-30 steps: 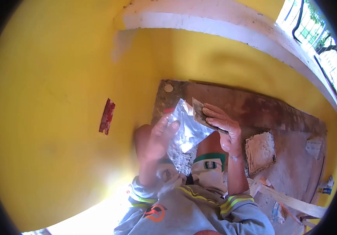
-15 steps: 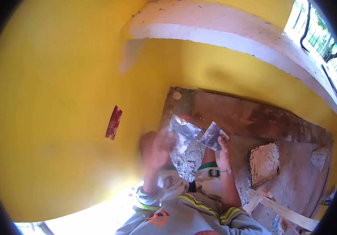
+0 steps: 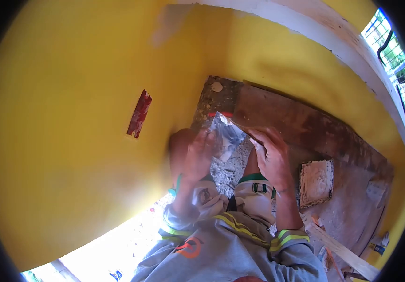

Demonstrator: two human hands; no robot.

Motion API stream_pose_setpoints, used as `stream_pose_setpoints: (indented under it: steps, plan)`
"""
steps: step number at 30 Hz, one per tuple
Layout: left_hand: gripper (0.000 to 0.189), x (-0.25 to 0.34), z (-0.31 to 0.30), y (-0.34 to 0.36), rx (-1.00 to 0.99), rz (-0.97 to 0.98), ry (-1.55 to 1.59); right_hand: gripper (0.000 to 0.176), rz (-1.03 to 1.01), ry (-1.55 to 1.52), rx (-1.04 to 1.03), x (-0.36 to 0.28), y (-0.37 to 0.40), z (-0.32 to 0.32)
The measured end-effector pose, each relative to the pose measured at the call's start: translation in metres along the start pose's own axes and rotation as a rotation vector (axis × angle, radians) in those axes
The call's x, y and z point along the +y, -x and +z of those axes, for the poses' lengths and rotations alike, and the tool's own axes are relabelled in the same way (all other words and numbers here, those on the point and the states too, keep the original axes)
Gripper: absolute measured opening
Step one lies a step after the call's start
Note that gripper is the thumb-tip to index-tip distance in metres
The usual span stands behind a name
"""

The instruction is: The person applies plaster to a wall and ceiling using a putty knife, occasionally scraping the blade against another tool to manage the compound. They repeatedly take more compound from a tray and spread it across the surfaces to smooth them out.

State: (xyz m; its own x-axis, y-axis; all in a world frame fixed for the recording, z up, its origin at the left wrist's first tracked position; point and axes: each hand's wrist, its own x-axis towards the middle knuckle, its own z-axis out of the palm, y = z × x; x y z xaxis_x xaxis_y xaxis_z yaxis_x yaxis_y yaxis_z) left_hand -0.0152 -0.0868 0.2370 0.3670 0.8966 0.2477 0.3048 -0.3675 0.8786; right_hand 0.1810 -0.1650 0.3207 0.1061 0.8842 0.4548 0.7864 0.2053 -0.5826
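The right hand (image 3: 273, 155) is partly closed, its fingers bent together over a thin flat plate (image 3: 243, 128) seen nearly edge-on, with little gap left in the grip. The left hand (image 3: 200, 152) is blurred; it meets the left side of one shiny, silvery sheet (image 3: 229, 136), and how far its grip is open cannot be told. The sheet lies between the two hands, and the plate reaches from the right hand's grip towards the sheet's upper edge; whether they touch is unclear.

Counted, there are two hands and two thin flat pieces, one nearest each hand. One red strip (image 3: 221, 114) shows just beyond the sheet. One roughly square slab (image 3: 316, 183) with a pale, smeared face and dark edges lies to the right of the right hand. One round pale disc (image 3: 217, 87) is farther off, beyond both grips. One red patch (image 3: 139, 114) marks the yellow wall (image 3: 80, 141), left of the left hand.
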Motion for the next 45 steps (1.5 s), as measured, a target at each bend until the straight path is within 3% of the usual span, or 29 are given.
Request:
stream_pose_setpoints:
  steps: [2,5,8,11,17,20,21,24,25,27,28,29,30,32,34,37,41,45]
  plan:
    - [0.028,-0.001,0.0,0.002,-0.03,-0.045,0.023,0.043,0.019,0.026,-0.033,0.002,0.0,0.004]
    - [0.033,0.001,-0.007,0.001,-0.179,-0.184,0.002,0.044,-0.017,0.014,-0.045,0.002,-0.004,0.005]
    - [0.034,0.018,-0.011,-0.003,-0.206,-0.298,0.056,0.035,-0.055,0.01,-0.059,-0.008,-0.011,0.005]
    - [0.034,0.002,-0.007,0.005,-0.17,0.043,-0.149,0.035,-0.066,0.05,-0.125,-0.002,-0.012,0.007]
    - [0.032,-0.009,-0.005,-0.002,0.035,-0.101,0.205,0.026,0.014,0.005,-0.289,0.007,0.004,0.003]
    - [0.034,-0.03,-0.012,-0.01,0.125,-0.047,0.028,0.018,0.463,-0.546,-0.24,0.03,0.014,-0.002]
    - [0.034,-0.033,-0.016,-0.014,0.133,-0.064,0.0,0.019,0.584,-0.848,-0.048,0.045,0.019,0.005]
    - [0.035,-0.029,-0.022,-0.021,0.023,-0.29,0.229,0.028,0.697,-1.523,0.162,0.038,0.001,0.0]
    - [0.035,-0.038,-0.015,-0.019,0.005,-0.31,0.283,0.029,0.657,-1.493,0.154,0.033,-0.007,-0.001]
    - [0.036,-0.081,0.008,-0.011,0.052,-0.046,0.031,0.032,0.587,-1.441,0.134,0.017,-0.025,-0.005]
    - [0.037,-0.121,0.028,-0.008,0.125,0.24,-0.273,0.034,0.553,-1.419,0.121,0.009,-0.034,-0.007]
    - [0.037,-0.128,0.035,-0.007,0.138,0.243,-0.241,0.032,0.461,-1.229,0.135,0.003,-0.045,-0.011]
    - [0.038,-0.132,0.04,-0.007,0.152,0.247,-0.209,0.034,0.324,-0.823,0.173,-0.013,-0.061,-0.017]
    - [0.038,-0.104,0.054,-0.003,0.019,-0.317,0.521,0.038,0.068,-0.017,0.237,-0.05,-0.096,-0.028]
    - [0.041,-0.108,0.048,0.0,-0.066,-0.409,0.543,0.045,-0.286,0.408,0.31,-0.06,-0.127,-0.027]
    - [0.046,-0.099,0.036,0.003,-0.054,-0.416,0.493,0.053,-0.509,0.771,0.444,-0.042,-0.173,-0.012]
    - [0.052,-0.109,0.043,0.01,0.036,-0.406,0.365,0.052,-0.511,1.088,0.394,-0.025,-0.19,-0.001]
    - [0.053,-0.117,0.047,0.011,0.01,-0.418,0.547,0.053,-0.539,1.251,0.392,-0.022,-0.192,0.001]
